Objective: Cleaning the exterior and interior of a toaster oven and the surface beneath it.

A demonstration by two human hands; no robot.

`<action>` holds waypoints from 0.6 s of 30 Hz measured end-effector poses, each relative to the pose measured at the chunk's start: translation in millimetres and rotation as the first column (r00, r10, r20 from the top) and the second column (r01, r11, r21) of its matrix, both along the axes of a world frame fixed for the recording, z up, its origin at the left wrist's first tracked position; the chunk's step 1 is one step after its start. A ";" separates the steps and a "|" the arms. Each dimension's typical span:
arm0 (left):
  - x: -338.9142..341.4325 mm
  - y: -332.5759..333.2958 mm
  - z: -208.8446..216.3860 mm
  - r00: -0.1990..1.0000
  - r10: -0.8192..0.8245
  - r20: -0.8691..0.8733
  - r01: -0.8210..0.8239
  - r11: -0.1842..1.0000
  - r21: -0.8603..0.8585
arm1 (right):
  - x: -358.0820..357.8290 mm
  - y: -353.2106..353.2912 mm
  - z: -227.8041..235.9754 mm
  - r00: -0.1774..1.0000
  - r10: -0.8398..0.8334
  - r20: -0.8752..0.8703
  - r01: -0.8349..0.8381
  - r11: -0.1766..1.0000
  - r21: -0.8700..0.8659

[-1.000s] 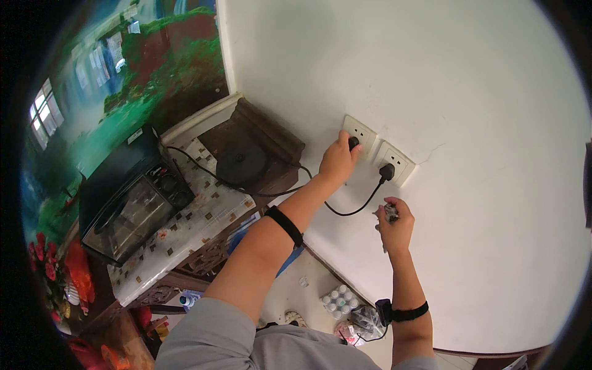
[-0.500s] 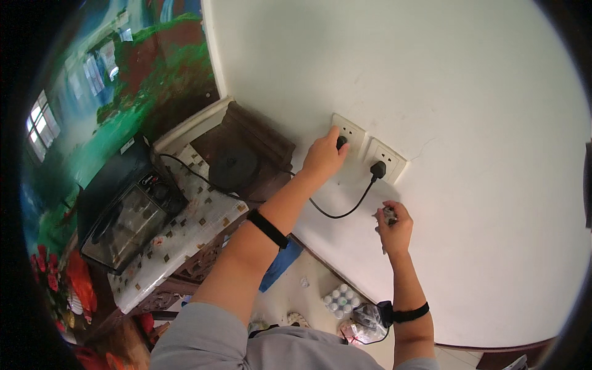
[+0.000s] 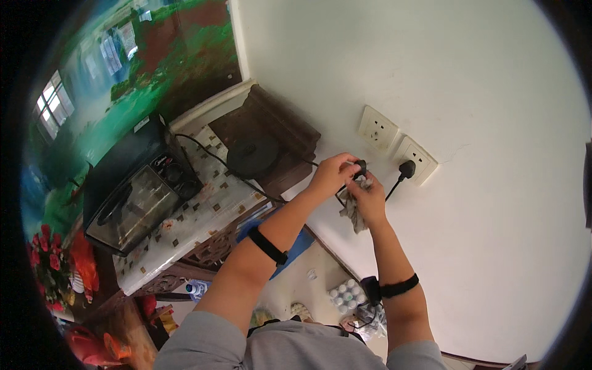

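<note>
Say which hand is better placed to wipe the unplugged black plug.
Probably the right hand: it holds the grey cloth close below the black plug, while the left hand appears occupied gripping that plug.

- Plug (image 3: 361, 168): black
- Cloth (image 3: 353, 213): pale grey — darker in its folds
- Second plug (image 3: 407, 168): black, like its cord (image 3: 391, 190)
- Socket plates (image 3: 377, 127): off-white
- Wall (image 3: 493, 234): white, greyish toward the top
- Oven (image 3: 126, 166): black
- Table cover (image 3: 206, 209): whitish, scattered with small brown, tan and dark squares
- Wall picture (image 3: 148, 74): green, turquoise and reddish-brown — a landscape pattern with whitish-blue streaks
- Shirt (image 3: 302, 348): plain grey
- Armbands (image 3: 267, 245): black
- Flowers (image 3: 44, 246): red
- Carved wood (image 3: 271, 117): dark brown
</note>
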State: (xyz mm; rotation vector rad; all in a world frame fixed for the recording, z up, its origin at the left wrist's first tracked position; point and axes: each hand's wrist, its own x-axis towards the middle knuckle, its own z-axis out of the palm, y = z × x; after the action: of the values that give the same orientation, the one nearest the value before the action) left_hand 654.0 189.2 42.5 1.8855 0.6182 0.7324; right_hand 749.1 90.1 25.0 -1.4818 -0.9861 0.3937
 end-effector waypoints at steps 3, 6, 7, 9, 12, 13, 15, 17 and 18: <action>-20.2 1.4 -30.6 0.959 0.233 0.161 -0.271 0.919 0.285 | 8.3 17.0 -3.2 0.937 0.125 -0.327 -0.149 0.988 -0.049; -43.4 -8.7 -68.0 0.894 0.409 0.185 -0.447 0.767 0.461 | 23.2 28.1 -13.8 0.908 0.048 -0.415 -0.106 0.987 -0.119; -54.7 -13.1 -81.6 0.925 0.365 -0.102 -0.260 0.808 0.529 | 19.7 32.2 -11.6 0.879 0.048 -0.475 -0.097 0.992 -0.079; -60.7 -22.9 -95.7 0.878 0.294 -0.378 -0.057 0.847 0.528 | 37.0 37.6 -21.5 0.841 0.029 -0.540 -0.116 0.985 -0.127; -71.3 -27.2 -96.2 0.899 0.216 -0.381 0.003 0.866 0.500 | 33.6 36.2 -23.5 0.768 0.020 -0.640 -0.158 0.974 -0.160; -74.9 -29.1 -86.2 0.850 0.235 -0.471 0.015 0.884 0.467 | 33.4 32.3 -22.7 0.833 -0.008 -0.553 -0.149 0.960 -0.238; -82.3 -31.5 -75.4 0.791 0.256 -0.556 0.012 0.901 0.433 | 26.7 24.4 -31.5 0.963 -0.029 -0.267 -0.024 0.981 -0.194; -98.9 -33.0 -63.0 0.816 0.262 -0.516 0.034 0.868 0.495 | 9.9 12.1 -19.8 0.994 -0.028 -0.105 0.008 0.983 -0.185; -107.6 -33.8 -55.2 0.808 0.284 -0.516 0.014 0.867 0.499 | 3.5 8.3 -14.1 0.997 -0.048 0.059 0.057 0.984 -0.169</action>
State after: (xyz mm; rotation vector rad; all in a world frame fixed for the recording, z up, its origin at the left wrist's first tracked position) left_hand 546.4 155.5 -12.7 2.5899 1.0403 0.4071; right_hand 752.6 98.4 10.9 -1.6774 -0.9733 0.4099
